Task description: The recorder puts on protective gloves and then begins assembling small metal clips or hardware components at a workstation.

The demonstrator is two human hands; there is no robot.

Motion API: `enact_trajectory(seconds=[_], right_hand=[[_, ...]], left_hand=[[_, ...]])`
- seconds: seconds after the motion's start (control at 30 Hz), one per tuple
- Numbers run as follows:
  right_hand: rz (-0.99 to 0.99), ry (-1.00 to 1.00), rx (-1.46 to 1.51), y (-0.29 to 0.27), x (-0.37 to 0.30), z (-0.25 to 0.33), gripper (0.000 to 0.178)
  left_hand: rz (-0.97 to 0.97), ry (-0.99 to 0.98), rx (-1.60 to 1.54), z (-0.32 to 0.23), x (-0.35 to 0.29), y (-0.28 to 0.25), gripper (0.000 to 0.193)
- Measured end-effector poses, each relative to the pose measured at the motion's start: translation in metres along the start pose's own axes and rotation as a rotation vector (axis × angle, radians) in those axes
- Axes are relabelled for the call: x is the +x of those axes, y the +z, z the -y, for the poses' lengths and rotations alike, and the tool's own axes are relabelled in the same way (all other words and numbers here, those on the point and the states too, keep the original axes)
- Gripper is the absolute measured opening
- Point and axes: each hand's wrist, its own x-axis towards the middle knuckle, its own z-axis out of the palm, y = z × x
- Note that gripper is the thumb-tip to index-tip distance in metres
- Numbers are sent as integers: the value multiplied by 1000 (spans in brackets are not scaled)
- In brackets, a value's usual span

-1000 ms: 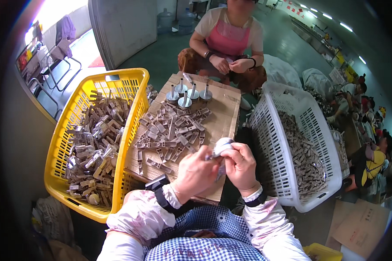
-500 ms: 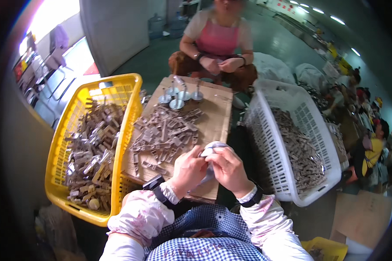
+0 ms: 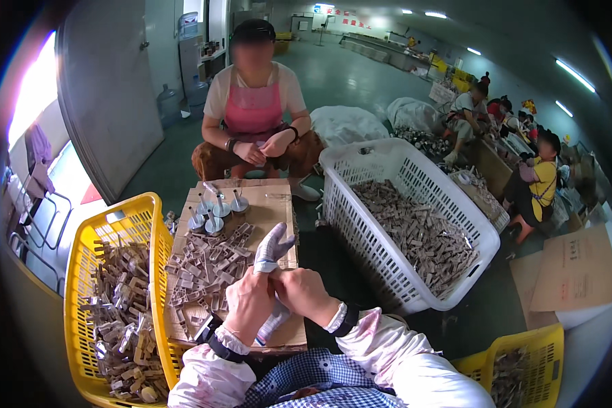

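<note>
Green floor [image 3: 347,88] stretches out past your workplace, and going left to right here's your yellow basket [image 3: 159,272] of parts [image 3: 126,319], then the cardboard-covered tabletop [image 3: 279,207] with its loose pieces [image 3: 207,265]. Here's your left hand [image 3: 250,299], curled, pinching cloth; the pale glove [image 3: 272,249] rises just beyond both fists, long axis pointing away from you, more cloth showing below, the join hidden. Your right hand [image 3: 300,291] butts against the left, grip closed round that cloth too, neither clearly nearer. Farther right, the white basket [image 3: 367,262], well apart.
</note>
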Motion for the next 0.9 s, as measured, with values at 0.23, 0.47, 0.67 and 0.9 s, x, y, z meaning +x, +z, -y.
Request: enact_trajectory(seconds=[0.23,0.47,0.67,0.9], right_hand=[[3,209,589,19,-1,-9,17],[-120,661,1422,35,5,-15,21],[-114,594,1311,48,5,-29,24],[-144,612,1403,35,16,-37,18]], left_hand=[[0,40,196,18,-24,32,49],[83,12,174,2,-18,39,30],[-7,129,53,-1,-18,36,32],[-18,175,-407,-23,-4,-52,35]])
